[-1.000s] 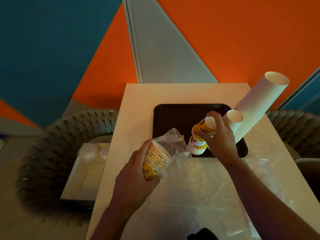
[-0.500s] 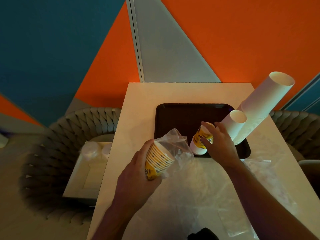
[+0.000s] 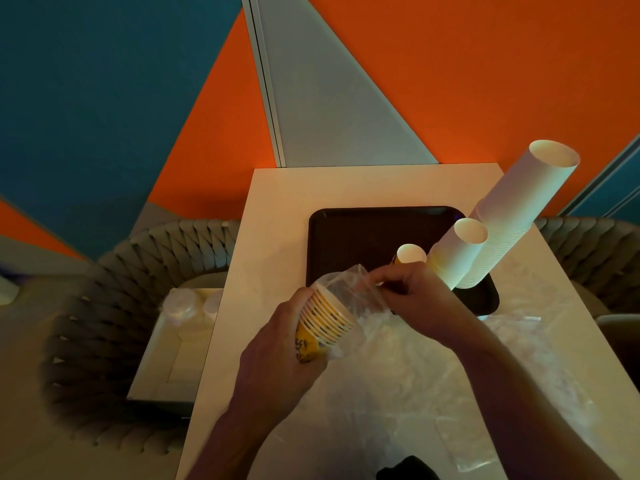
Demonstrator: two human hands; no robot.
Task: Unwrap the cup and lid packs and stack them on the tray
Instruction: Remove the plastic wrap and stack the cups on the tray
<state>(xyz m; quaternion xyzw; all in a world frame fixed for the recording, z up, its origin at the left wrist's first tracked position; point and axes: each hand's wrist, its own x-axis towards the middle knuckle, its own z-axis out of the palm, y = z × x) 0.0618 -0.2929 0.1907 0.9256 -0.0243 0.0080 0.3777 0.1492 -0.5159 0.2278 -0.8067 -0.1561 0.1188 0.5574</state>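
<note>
Yellow striped cup stack (image 3: 323, 323), half out of clear wrap (image 3: 349, 285)

A pale table (image 3: 277, 216) runs up the middle, its far edge meeting a wall of orange (image 3: 485, 81) and teal panels (image 3: 86, 98) split by a grey wedge (image 3: 329, 116). Off the table's left edge sits a woven grey chair (image 3: 114, 271), and on its seat rests a white box (image 3: 166, 358). Another woven chair (image 3: 595, 251) peeks past the right edge. Down at the near edge, a small black object (image 3: 407, 471) pokes in, too dark to identify.
</note>
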